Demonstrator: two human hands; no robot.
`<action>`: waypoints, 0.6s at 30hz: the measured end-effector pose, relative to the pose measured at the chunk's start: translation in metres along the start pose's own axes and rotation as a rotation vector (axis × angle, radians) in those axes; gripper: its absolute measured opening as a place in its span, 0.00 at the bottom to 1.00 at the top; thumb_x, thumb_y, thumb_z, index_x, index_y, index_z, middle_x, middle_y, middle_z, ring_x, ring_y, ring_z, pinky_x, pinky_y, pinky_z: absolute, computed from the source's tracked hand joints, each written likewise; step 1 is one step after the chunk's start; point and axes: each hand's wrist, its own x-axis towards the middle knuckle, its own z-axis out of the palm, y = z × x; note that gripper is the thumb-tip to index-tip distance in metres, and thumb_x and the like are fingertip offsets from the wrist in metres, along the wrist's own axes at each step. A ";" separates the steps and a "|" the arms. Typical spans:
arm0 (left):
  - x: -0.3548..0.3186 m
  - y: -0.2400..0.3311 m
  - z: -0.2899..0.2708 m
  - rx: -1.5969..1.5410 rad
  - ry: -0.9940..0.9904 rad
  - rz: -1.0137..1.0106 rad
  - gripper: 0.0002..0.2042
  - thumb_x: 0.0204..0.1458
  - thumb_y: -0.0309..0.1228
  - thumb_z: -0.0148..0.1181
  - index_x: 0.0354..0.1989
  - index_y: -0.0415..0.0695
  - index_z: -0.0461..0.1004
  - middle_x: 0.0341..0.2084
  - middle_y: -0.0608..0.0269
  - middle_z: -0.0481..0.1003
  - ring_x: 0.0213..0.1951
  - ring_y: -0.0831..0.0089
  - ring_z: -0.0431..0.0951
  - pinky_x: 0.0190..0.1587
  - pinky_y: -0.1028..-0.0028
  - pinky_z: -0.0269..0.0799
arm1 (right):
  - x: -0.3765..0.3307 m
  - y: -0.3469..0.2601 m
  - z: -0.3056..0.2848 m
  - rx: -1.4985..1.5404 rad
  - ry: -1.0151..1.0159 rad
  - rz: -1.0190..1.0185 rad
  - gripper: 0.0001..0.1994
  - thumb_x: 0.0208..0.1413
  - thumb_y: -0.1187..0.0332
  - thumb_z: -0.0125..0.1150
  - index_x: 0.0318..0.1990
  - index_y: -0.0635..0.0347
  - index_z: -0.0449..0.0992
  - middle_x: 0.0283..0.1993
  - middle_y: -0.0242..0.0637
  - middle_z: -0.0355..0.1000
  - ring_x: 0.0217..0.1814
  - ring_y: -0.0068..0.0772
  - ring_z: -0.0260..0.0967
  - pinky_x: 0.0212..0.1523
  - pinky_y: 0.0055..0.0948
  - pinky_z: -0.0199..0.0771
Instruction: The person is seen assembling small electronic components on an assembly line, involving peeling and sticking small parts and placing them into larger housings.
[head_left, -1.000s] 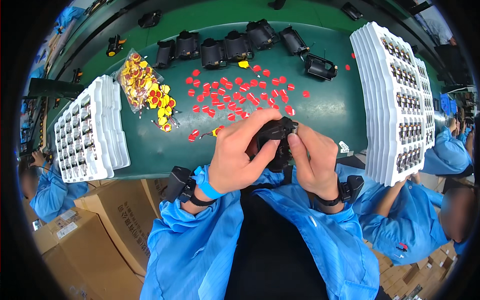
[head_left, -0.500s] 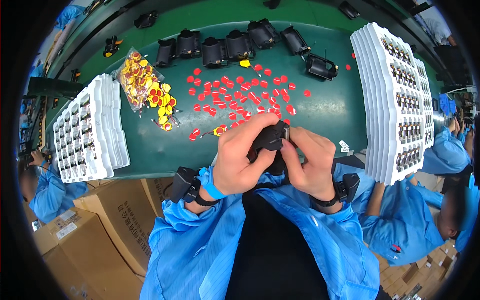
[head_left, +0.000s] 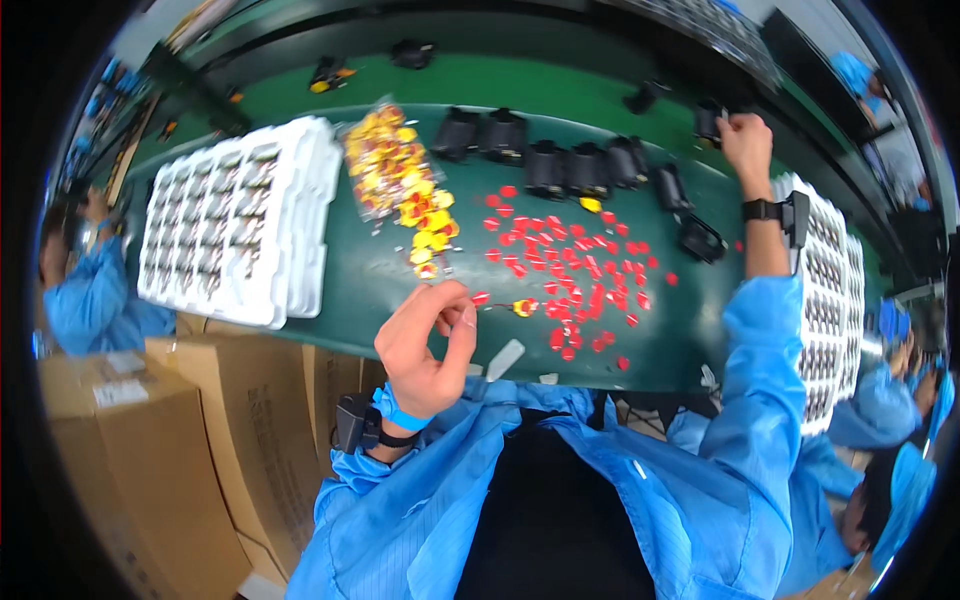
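My right hand (head_left: 748, 150) reaches to the far right, its fingers closed on a black plastic housing (head_left: 707, 121) over the green strip behind the mat. My left hand (head_left: 425, 350) is above the front edge of the mat, thumb and fingertips drawn together. Whether anything small is between them cannot be made out. Just right of its fingertips lie a red disc (head_left: 480, 298) and a yellow piece with a red centre and thin wires (head_left: 523, 308). Many red discs (head_left: 568, 275) are scattered across the mat's middle.
Black housings (head_left: 547, 168) stand in a row along the mat's back. A bag of yellow-and-red pieces (head_left: 385, 165) lies left of them. White trays of small parts flank the mat, left (head_left: 318, 205) and right (head_left: 822, 275). Cardboard boxes (head_left: 255, 420) stand at lower left. Co-workers sit either side.
Both hands were together on a black housing in front of me. My right hand has carried it far right, while my left has let go and come away. The view has shifted too.
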 end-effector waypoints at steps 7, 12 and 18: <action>-0.006 -0.028 -0.055 0.278 0.082 -0.182 0.02 0.54 0.20 0.58 0.35 0.36 0.75 0.21 0.63 0.72 0.21 0.79 0.69 0.26 0.77 0.64 | 0.030 0.029 0.065 0.150 -0.177 0.277 0.24 0.54 0.47 0.67 0.26 0.64 0.82 0.19 0.43 0.76 0.20 0.39 0.77 0.31 0.36 0.78; 0.023 -0.064 -0.048 0.687 -0.203 -0.168 0.11 0.52 0.30 0.64 0.40 0.39 0.71 0.19 0.52 0.73 0.20 0.58 0.75 0.24 0.63 0.67 | 0.015 -0.017 0.004 0.095 0.073 0.007 0.18 0.59 0.53 0.61 0.41 0.61 0.83 0.37 0.48 0.81 0.42 0.50 0.80 0.45 0.42 0.77; 0.025 -0.062 -0.022 0.790 -0.392 -0.049 0.14 0.50 0.31 0.63 0.41 0.40 0.67 0.18 0.50 0.74 0.25 0.46 0.77 0.28 0.52 0.71 | -0.140 -0.127 -0.128 0.711 0.056 -0.142 0.05 0.62 0.77 0.58 0.40 0.71 0.78 0.35 0.37 0.78 0.37 0.21 0.73 0.41 0.21 0.73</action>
